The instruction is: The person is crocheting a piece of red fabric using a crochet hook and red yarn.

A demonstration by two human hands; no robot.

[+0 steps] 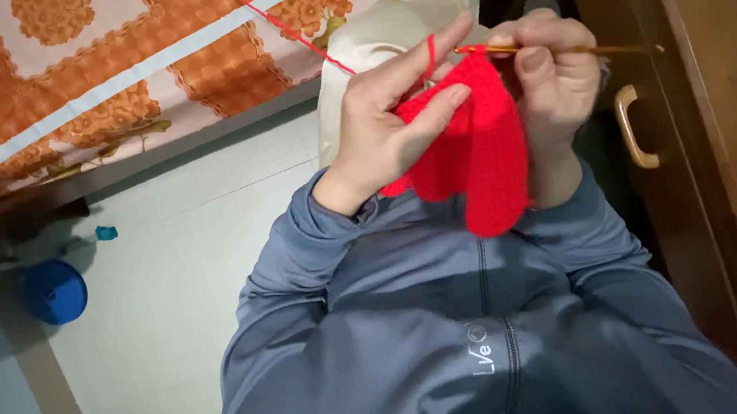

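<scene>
Though the crochet hook (553, 51) shows its shaft, its tip is lost behind the red crocheted piece (477, 154); the right hand (556, 78) pinches the hook, fingers closed on it; the left hand (391, 113) clamps the dense, ribbed piece, held before the chest, red yarn (286, 26) looped over the forefinger; beyond lie pale floor tiles (168, 292), an orange patterned bedcover (98, 62), a wooden cabinet (728, 151).

A red crocheted piece (482, 154) hangs downward, a gold crochet hook (553, 51) lying level through its top edge, red yarn (286, 26) trailing up-left.
</scene>
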